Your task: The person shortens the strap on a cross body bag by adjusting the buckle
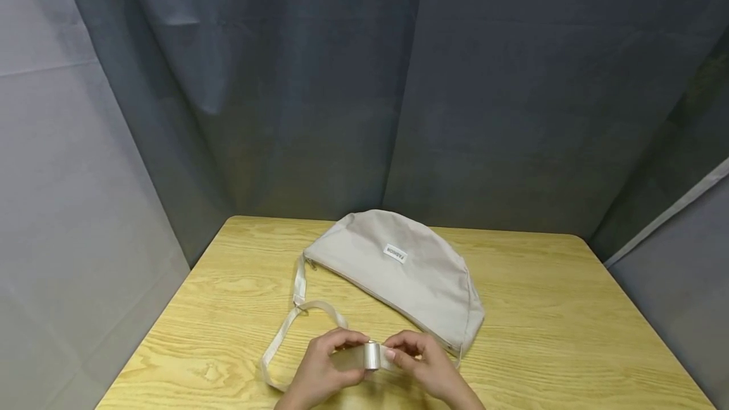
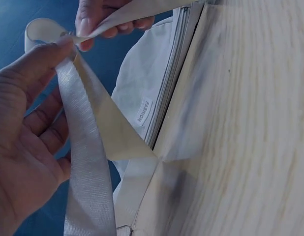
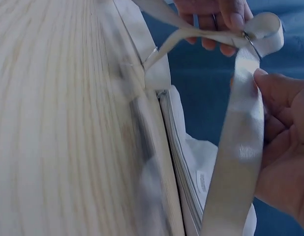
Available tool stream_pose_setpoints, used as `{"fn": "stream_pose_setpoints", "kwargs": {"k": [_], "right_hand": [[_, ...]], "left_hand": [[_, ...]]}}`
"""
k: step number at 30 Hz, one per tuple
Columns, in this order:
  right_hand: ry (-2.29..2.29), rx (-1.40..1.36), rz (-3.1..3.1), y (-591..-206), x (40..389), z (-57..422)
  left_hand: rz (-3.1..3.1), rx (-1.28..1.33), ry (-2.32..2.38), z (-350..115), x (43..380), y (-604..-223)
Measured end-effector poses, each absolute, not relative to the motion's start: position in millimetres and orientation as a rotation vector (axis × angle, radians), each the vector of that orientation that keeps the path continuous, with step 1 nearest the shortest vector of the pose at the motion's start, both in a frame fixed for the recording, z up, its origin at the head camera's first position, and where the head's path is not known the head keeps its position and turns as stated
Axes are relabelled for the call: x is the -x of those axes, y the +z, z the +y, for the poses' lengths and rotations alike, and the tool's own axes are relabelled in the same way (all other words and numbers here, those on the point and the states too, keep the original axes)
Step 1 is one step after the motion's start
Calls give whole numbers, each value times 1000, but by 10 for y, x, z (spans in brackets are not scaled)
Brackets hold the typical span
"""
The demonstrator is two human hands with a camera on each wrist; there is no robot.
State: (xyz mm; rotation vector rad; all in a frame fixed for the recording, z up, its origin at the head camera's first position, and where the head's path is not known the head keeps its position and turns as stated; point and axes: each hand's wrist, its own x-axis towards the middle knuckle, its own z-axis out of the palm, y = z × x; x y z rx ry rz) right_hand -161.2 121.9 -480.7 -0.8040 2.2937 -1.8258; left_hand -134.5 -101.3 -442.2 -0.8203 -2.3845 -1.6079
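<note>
A beige half-moon shoulder bag (image 1: 387, 271) with a white label (image 1: 395, 254) lies on the table, its zipper edge toward me. Its webbing strap (image 1: 279, 340) runs from the left corner to my hands. Between them the strap bends into a small upright loop (image 1: 372, 356), with a thin metal slider (image 3: 251, 45) at its base. My left hand (image 1: 327, 366) pinches the strap at this slider. On the right side of the loop, my right hand (image 1: 421, 362) pinches the strap between thumb and fingers. Strap lengths hang below both hands in the wrist views.
The wood-grain table (image 1: 541, 321) extends to both sides of the bag. Dark grey curtains (image 1: 319, 81) stand behind it, and lighter cloth panels (image 1: 68, 207) flank it. A metal ring (image 1: 300, 307) joins the strap pieces on the left.
</note>
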Motion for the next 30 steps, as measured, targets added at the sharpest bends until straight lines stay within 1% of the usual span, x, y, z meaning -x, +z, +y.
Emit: {"fn": "stream_pose_setpoints", "kwargs": {"k": [5, 12, 20, 30], "right_hand": [[-1791, 726, 2266, -4832, 1601, 1361], [-1763, 800, 2337, -4878, 1626, 1453], [-1839, 878, 2367, -4877, 1641, 1337], [-1868, 869, 2303, -4775, 1605, 1141]], "left_hand": [[-2386, 808, -1613, -1022, 1343, -4421], [-2404, 779, -1620, -1027, 1342, -4399], [-2423, 772, -1635, -1010, 1350, -4373], [-2373, 846, -1661, -996, 1359, -4421]]}}
